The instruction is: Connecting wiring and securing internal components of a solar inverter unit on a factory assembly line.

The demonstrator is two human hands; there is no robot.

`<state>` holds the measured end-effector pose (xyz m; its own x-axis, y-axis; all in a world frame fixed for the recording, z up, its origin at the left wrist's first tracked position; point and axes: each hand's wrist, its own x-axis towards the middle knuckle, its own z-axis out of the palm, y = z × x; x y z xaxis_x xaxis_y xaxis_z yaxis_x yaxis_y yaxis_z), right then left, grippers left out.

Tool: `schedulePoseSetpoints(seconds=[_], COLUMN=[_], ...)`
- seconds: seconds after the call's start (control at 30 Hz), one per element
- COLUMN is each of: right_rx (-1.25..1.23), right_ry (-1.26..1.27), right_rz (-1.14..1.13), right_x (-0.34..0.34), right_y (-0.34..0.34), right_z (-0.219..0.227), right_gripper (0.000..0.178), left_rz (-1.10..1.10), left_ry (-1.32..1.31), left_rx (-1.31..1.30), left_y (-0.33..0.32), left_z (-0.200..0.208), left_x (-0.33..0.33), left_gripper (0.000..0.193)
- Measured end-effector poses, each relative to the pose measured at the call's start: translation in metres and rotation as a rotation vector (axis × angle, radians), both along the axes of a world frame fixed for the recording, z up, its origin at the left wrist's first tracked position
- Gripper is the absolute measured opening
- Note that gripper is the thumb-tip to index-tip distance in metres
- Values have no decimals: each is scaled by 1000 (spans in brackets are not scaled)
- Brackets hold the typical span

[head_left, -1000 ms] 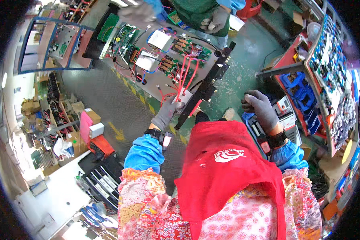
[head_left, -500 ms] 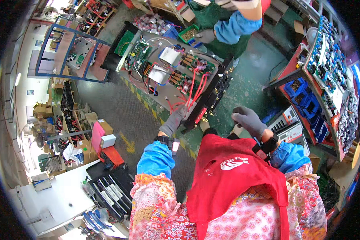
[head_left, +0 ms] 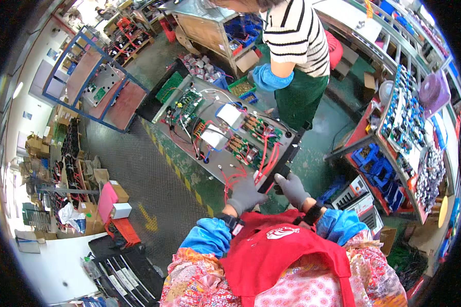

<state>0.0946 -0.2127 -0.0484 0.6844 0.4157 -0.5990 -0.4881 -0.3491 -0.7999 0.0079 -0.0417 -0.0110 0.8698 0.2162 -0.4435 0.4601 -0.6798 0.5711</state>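
Grey-gloved left hand (head_left: 246, 195) rests on the red wires (head_left: 234, 179) at the near corner of the metal panel (head_left: 217, 171); grasp unclear. Right hand (head_left: 292, 188) beside it touches the panel's black edge rail (head_left: 280, 162), fingers curled, hold uncertain.

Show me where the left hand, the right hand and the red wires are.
left hand (head_left: 245, 194), head view, back of the grey glove.
right hand (head_left: 292, 188), head view, back of the grey glove.
red wires (head_left: 264, 158), head view, middle of the bundle.

The co-worker (head_left: 292, 56) at the top centre was cut off above the shoulders by the frame's edge. The left hand (head_left: 245, 195) hid the ends of the red wires (head_left: 234, 179), and parts on the right-hand shelves (head_left: 410, 128) were too small to tell.
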Motion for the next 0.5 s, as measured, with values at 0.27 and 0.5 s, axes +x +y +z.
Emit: schedulePoseSetpoints(seconds=[0.27, 0.5], right_rx=[-117, -144], right_ry=[-1, -11], right_rz=[-36, 26], right_x=[1, 4], right_y=[2, 13], right_z=[-10, 9], right_gripper=[27, 32], left_rz=[-14, 48], left_ry=[37, 80], left_rx=[113, 31], left_y=[-3, 2], left_z=[7, 7], left_x=[3, 5], left_gripper=[83, 91])
